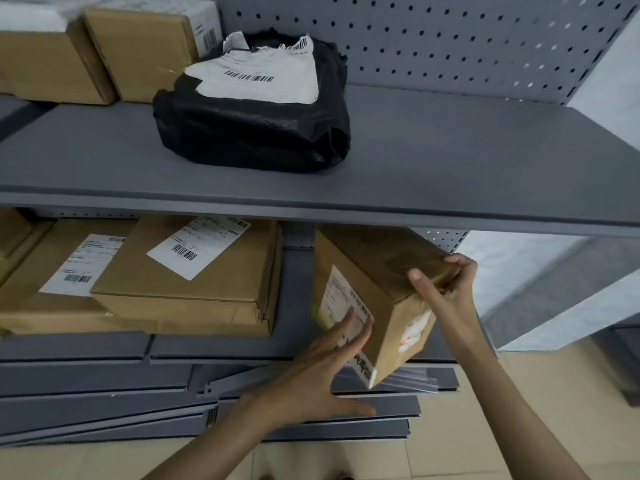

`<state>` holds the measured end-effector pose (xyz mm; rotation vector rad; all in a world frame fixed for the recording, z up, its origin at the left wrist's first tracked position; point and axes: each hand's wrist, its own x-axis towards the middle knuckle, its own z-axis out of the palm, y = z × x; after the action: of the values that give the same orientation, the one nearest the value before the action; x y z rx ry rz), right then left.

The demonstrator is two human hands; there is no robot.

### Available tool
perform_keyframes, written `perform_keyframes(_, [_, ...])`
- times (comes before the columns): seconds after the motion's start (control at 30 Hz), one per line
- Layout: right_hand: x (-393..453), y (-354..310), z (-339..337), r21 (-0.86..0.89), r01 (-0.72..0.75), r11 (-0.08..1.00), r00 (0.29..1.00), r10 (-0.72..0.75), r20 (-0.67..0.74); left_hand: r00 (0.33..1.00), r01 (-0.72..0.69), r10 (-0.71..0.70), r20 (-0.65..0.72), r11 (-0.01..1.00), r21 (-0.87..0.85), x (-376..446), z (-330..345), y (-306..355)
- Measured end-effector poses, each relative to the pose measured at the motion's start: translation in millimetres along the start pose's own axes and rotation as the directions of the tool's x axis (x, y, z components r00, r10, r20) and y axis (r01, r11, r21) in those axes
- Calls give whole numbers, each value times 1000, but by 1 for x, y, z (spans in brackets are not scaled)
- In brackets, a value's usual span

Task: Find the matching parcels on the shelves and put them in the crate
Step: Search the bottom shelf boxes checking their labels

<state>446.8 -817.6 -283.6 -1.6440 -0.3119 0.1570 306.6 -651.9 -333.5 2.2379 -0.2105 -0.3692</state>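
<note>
Cardboard parcel [377, 292] tilted at lower shelf [221, 344] edge, right hand [446, 285] fingers clamped on top corner, left hand [322, 372] fingers straight, pressing label side.

The upper shelf [450, 161] before me carries a black bagged parcel [252, 133] and two cardboard boxes [104, 53] at its left rear. The lower shelf [298, 306] carries stacked labelled boxes [187, 282]. Loose grey panels [138, 403] lie on the floor [502, 427].

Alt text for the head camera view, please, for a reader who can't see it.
A person holds a tilted cardboard box at the lower shelf's right end, the right hand gripping its top corner and the left hand flat against its labelled side. To its left lie stacked labelled boxes; a black plastic parcel sits on the grey shelf above.
</note>
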Motion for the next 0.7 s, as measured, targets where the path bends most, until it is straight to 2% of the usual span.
perform_keyframes(0.13, [4, 11, -3, -9, -58, 998, 998, 58, -19, 998, 24, -30, 49, 992, 124, 8, 11, 1])
perform_keyframes(0.27, [2, 24, -6, -107, -123, 987, 992, 119, -41, 998, 38, -42, 45, 995, 92, 10, 11, 0])
perform_keyframes(0.4, [-10, 40, -2, -356, -74, 932, 995, 93, 36, 999, 18, -21, 41, 996, 88, 12, 9, -7])
perform_keyframes(0.6, [-7, 45, 2, -563, -35, 826, 991, 101, 86, 995, 26, -27, 95, 999, 21, 21, 3, -9])
perform_keyframes(0.7, [-3, 47, 5, -519, -6, 855, 998, 34, 45, 991, -102, 92, 94, 988, 115, 32, 6, 3])
